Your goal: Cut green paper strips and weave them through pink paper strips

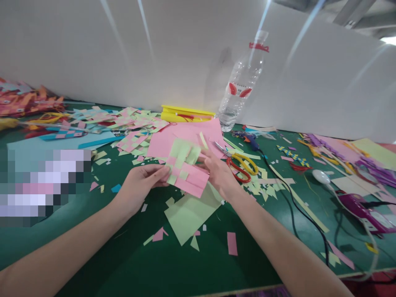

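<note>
A woven piece of pink and pale green paper strips [188, 167] is held up over the table. My left hand [145, 183] pinches its left edge between thumb and fingers. At its upper right side is my right hand [218, 171], with fingers bent close to the paper and partly behind it; whether they grip it is hard to tell. Beneath the woven piece lies a pale green sheet [192, 214]. Scissors with yellow and red handles [244, 165] rest just right of my right hand. A large pink sheet [161, 140] lies behind the hands.
A plastic bottle [239, 90] stands leaning in view near the white partition. A blue glue gun [250, 140] with a black cord is at the right, with a purple device [365, 212] beyond. Woven paper pieces [133, 119] pile up at the back left. Scraps litter the green table [130, 260].
</note>
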A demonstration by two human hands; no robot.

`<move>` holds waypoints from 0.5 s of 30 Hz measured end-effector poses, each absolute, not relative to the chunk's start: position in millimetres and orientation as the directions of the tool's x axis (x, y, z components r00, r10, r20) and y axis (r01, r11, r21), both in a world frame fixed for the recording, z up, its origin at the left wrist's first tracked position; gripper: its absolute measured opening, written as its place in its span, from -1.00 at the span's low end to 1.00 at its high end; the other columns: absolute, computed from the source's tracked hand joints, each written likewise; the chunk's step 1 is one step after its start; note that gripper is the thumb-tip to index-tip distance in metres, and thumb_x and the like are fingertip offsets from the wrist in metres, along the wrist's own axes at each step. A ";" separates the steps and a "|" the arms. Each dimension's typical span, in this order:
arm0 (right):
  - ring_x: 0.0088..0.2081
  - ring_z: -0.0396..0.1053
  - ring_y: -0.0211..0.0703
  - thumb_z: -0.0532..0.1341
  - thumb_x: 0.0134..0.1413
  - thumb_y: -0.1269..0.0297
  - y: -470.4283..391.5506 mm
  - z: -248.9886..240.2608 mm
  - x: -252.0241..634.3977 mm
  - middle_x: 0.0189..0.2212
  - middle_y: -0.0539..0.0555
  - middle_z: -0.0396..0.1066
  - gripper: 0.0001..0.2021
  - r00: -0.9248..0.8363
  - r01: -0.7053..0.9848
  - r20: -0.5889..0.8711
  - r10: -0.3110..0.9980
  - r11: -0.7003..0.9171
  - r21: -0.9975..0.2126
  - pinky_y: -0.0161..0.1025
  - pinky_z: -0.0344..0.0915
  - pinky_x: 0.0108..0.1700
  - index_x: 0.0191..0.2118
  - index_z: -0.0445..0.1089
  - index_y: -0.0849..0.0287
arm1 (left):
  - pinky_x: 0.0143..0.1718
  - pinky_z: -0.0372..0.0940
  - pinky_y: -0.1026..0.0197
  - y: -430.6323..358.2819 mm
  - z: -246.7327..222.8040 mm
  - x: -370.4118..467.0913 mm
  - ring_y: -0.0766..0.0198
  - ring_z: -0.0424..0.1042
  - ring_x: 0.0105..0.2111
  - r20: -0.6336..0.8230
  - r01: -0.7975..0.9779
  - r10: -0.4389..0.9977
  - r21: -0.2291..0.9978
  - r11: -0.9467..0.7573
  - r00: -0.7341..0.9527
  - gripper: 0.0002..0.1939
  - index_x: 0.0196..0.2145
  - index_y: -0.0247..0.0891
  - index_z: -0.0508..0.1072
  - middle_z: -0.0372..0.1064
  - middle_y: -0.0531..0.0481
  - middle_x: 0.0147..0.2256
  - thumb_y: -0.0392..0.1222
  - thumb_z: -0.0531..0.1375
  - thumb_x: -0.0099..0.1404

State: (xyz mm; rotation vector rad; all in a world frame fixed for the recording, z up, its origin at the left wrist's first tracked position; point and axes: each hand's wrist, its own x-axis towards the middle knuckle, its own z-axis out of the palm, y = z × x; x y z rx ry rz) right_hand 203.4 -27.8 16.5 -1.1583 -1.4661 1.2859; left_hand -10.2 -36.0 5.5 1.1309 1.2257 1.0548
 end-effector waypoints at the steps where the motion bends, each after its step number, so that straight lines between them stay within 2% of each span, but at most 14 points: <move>1: -0.04 0.36 -0.09 0.14 0.04 -0.08 -27.6 16.4 202.9 0.03 0.18 0.33 -0.41 -0.248 0.071 -0.042 0.968 -0.025 -0.997 -0.14 0.35 -0.07 0.15 0.15 0.09 | -0.30 0.43 0.28 -35.3 5.5 -10.5 0.32 0.42 -0.43 -0.154 -0.025 0.987 0.988 0.155 0.035 -0.74 -0.39 -0.24 0.55 0.45 0.02 -0.42 0.00 0.31 0.04; 4: -0.11 0.42 -0.07 0.34 -0.16 0.05 -29.6 16.5 200.1 -0.10 0.18 0.44 -0.48 -0.341 0.012 -0.146 0.928 -0.151 -0.988 -0.10 0.33 -0.04 -0.04 0.37 0.19 | -0.29 0.44 0.25 -34.8 7.7 -10.1 0.30 0.44 -0.41 -0.153 -0.061 0.988 0.987 0.151 -0.031 -0.74 -0.38 -0.24 0.55 0.45 0.02 -0.41 -0.01 0.32 0.03; 7: -0.19 0.45 -0.08 0.35 -0.19 0.07 -32.6 16.7 198.1 -0.22 0.15 0.51 -0.62 -0.313 0.071 -0.144 0.939 -0.128 -0.989 -0.11 0.33 -0.08 -0.23 0.50 0.20 | -0.30 0.44 0.28 -36.0 10.8 -9.4 0.32 0.44 -0.41 -0.144 -0.080 0.988 0.987 0.139 -0.058 -0.77 -0.42 -0.23 0.54 0.45 0.05 -0.43 -0.03 0.32 0.03; 10: -0.24 0.46 -0.08 0.33 -0.17 0.04 -33.2 16.3 199.1 -0.30 0.12 0.53 -0.65 -0.243 0.148 -0.114 0.963 -0.079 -0.986 -0.14 0.34 -0.16 -0.28 0.53 0.18 | -0.31 0.43 0.31 -37.3 11.9 -8.9 0.33 0.44 -0.40 -0.149 -0.092 0.987 0.985 0.144 -0.052 -0.79 -0.44 -0.23 0.53 0.44 0.07 -0.43 -0.04 0.32 0.04; 15: -0.31 0.46 -0.10 0.32 -0.15 0.04 -31.4 15.9 201.1 -0.34 0.10 0.54 -0.65 -0.214 0.233 -0.074 0.974 -0.023 -0.972 -0.18 0.34 -0.25 -0.24 0.53 0.15 | -0.28 0.45 0.25 -38.5 9.4 -7.9 0.28 0.45 -0.38 -0.108 -0.071 0.993 0.992 0.104 -0.053 -0.78 -0.44 -0.24 0.52 0.44 0.04 -0.43 -0.03 0.32 0.05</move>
